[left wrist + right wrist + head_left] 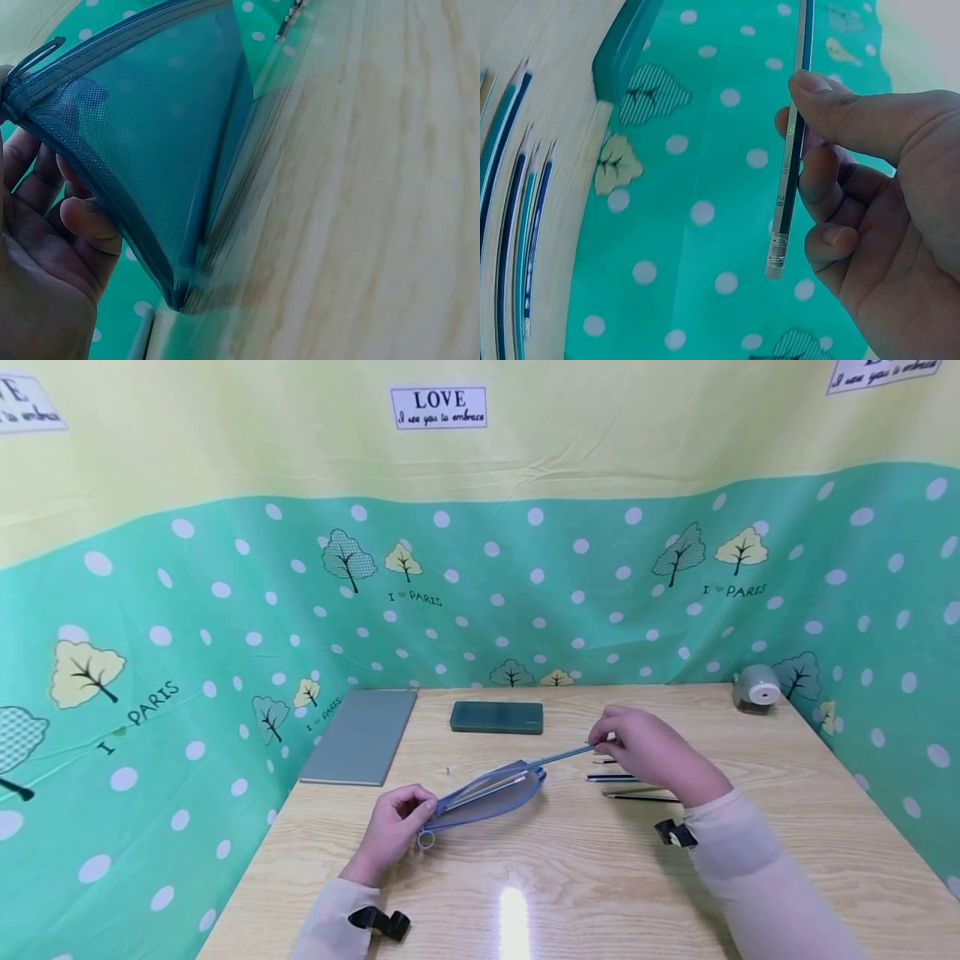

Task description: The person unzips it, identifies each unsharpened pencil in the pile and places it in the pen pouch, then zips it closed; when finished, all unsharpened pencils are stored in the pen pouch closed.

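Note:
A blue mesh zip pouch (491,808) lies unzipped in the middle of the table, its mouth spread. At its left end my left hand (397,825) pinches the edge, near a round zip ring (426,840). A light pencil (487,790) shows inside the pouch. Between thumb and fingers, my right hand (648,747) pinches a pencil (786,169) marked 2B near its eraser end. Its far end overlaps the pouch's right end in the head view. Below the right hand, several loose pencils (510,187) lie side by side on the wood, partly hidden by that arm.
A dark green case (497,717) sits at the back middle. To its left is a grey notebook (363,735). A grey pencil sharpener (757,689) stands at the back right corner. A polka-dot curtain (465,602) hangs along the table's back and sides.

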Demonstrator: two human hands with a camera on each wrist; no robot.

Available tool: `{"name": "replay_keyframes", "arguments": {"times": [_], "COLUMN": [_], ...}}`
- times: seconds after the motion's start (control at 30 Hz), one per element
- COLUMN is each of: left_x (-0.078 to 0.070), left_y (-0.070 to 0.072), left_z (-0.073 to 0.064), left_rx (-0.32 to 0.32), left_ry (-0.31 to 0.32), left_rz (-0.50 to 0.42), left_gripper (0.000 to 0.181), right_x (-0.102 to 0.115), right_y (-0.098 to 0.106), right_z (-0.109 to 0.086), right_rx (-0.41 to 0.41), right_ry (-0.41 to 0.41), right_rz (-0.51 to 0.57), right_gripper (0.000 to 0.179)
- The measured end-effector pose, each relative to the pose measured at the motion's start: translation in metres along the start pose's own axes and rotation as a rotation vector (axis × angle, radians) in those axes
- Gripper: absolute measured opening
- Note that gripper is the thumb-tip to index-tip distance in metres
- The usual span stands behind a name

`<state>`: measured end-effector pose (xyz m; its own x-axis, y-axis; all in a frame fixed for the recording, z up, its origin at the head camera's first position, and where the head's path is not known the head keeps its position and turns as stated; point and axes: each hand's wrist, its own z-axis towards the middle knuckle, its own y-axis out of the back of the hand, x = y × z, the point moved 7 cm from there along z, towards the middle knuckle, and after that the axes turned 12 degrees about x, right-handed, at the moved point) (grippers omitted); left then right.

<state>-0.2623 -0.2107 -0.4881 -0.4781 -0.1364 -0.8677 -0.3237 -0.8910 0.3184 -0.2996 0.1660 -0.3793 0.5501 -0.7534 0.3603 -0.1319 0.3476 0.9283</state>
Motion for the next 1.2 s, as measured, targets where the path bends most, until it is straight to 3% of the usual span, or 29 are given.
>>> {"name": "replay_keyframes", "arguments": {"times": [0.33, 0.7, 1.2], "left_x": [0.000, 0.000, -0.002], "left_y": [0.000, 0.000, -0.001], "left_z": [-0.001, -0.001, -0.002], "left_rx": [-0.002, -0.005, -0.009], "left_ry": [0.000, -0.014, -0.018], "left_rz": [0.008, 0.004, -0.008], "left_gripper": [0.011, 0.010, 0.009], "right_x": [0.031, 0.068, 0.106], "right_y": [-0.017, -0.052, -0.081], "right_z": [0.006, 0.020, 0.035], "right_rx": [0.009, 0.000, -0.074], "right_ry": [0.097, 0.234, 0.369], "right_rz": [-0.021, -0.063, -0.178], "right_gripper": [0.017, 0.014, 0.017]}}
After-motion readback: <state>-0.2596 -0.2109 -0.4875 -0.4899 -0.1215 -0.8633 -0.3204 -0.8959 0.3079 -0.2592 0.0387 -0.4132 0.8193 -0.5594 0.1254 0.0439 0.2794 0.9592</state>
